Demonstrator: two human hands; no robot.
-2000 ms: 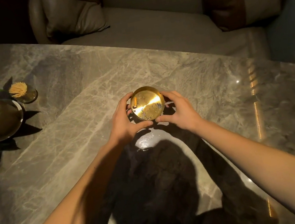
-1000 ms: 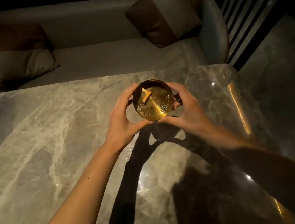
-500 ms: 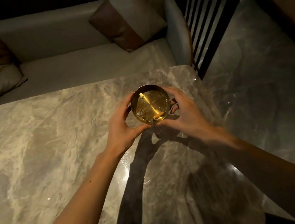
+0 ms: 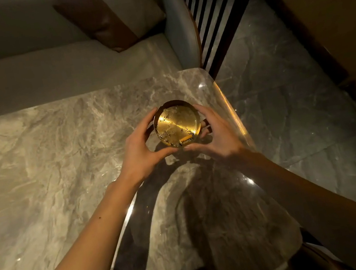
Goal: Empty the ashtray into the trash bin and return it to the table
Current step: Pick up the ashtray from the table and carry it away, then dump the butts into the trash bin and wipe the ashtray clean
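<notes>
A round gold ashtray [image 4: 175,121] is held a little above the marble table [image 4: 45,158], near its right edge. Ash lies scattered inside it, and a cigarette butt [image 4: 185,138] rests at its near rim. My left hand [image 4: 138,152] cups the ashtray's left side. My right hand [image 4: 216,136] cups its right side. Both thumbs meet under the near rim. No trash bin is in view.
A grey sofa [image 4: 53,68] with a brown and beige cushion [image 4: 112,13] runs along the table's far side. A dark slatted screen [image 4: 219,8] stands at the far right. Dark stone floor [image 4: 297,102] lies right of the table, with a wooden panel [image 4: 327,1] beyond.
The view has swung to the right, off the plant bowl at the table's left and onto the floor. Both hands have carried the ashtray toward the table's right edge. The cigarette butt has shifted inside it.
</notes>
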